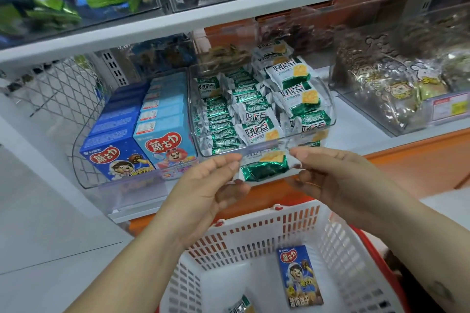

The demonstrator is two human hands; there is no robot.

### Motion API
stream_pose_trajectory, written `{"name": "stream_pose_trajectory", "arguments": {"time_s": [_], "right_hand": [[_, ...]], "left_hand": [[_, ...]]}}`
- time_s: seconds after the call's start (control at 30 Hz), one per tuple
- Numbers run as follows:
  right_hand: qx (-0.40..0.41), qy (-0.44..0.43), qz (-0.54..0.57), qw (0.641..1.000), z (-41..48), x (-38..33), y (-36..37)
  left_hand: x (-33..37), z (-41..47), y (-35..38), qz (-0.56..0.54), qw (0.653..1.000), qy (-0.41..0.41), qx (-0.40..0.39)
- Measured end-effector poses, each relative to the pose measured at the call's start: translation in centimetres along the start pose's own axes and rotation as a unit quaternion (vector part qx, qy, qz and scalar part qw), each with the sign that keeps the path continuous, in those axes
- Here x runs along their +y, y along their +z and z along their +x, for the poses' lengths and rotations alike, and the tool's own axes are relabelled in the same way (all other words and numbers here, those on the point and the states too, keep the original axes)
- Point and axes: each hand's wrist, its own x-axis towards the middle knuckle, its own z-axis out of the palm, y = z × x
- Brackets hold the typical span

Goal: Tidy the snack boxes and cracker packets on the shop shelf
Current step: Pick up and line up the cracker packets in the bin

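Pinched at both ends between left grip [203,185] and right grip [338,180]: one cracker packet [264,166], held flat and level just in front of the clear bin [305,132] on the middle shelf [361,119]. Thumb and forefinger of each grip on a crimped end seam, remaining fingers curled loosely beneath. Contact with the bin front: cannot tell.

Handling, as judged:
- Light, soft foil wrap, slippery on the glossy face.
- Brittle contents (crackers likely to crack under any squeeze across the middle).
- Best taken by the flat end seams, as at present, or lightly by the long edges.
- Not to be pressed down into the pile.

Pose: both forearms raised from below, wrists roughly level, palms turned inward toward each other. Packet stretched between them, above the far rim of the white basket [267,221].

Bin contents: green-and-white packets of the same kind, partly in rows at the left, loose and overlapping at the right. Just beside the bin, to its left: snack boxes [142,140] standing in two files, dark blue and light blue, inside a clear tray [89,180]. In the basket: one dark blue box [300,276] lying flat and a second packet [240,306] at the lower edge, partly cut off.

Step in hand, by appearance: placing the held packet into the bin. Remaining: basket items not yet shelved.
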Motion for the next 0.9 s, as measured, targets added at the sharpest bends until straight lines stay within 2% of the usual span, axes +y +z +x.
{"name": "stream_pose_trajectory", "arguments": {"time_s": [0.13, 0.2, 0.27, 0.4, 0.6, 0.77, 0.9], "right_hand": [[0.026, -0.106, -0.182, 0.977, -0.3, -0.6, -0.2], [0.026, -0.125, -0.199, 0.972, -0.2, -0.6, -0.2], [0.019, -0.100, -0.172, 0.980, -0.1, -0.3, 0.1], [-0.012, -0.041, -0.138, 0.989, -0.1, 0.0, 0.8], [0.044, -0.135, -0.199, 0.970, -0.4, 0.4, 1.2], [0.031, -0.177, -0.140, 0.974, -0.3, 0.5, 1.4], [0.010, -0.185, -0.171, 0.968, -0.1, 0.4, 1.0]], "left_hand": [[0.2, 0.2, -0.6, 0.174, 0.977, 0.126, 0.011], [0.1, 0.3, -0.7, 0.193, 0.969, 0.151, 0.025], [0.0, 0.2, -0.5, 0.211, 0.963, 0.166, 0.035], [-0.4, 0.2, -0.4, 0.198, 0.967, 0.159, 0.034], [-0.7, -0.1, 0.2, 0.161, 0.976, 0.147, 0.000], [-0.9, 0.1, 0.5, 0.139, 0.977, 0.160, -0.004], [-0.8, -0.1, 0.5, 0.154, 0.970, 0.187, -0.019]]}}
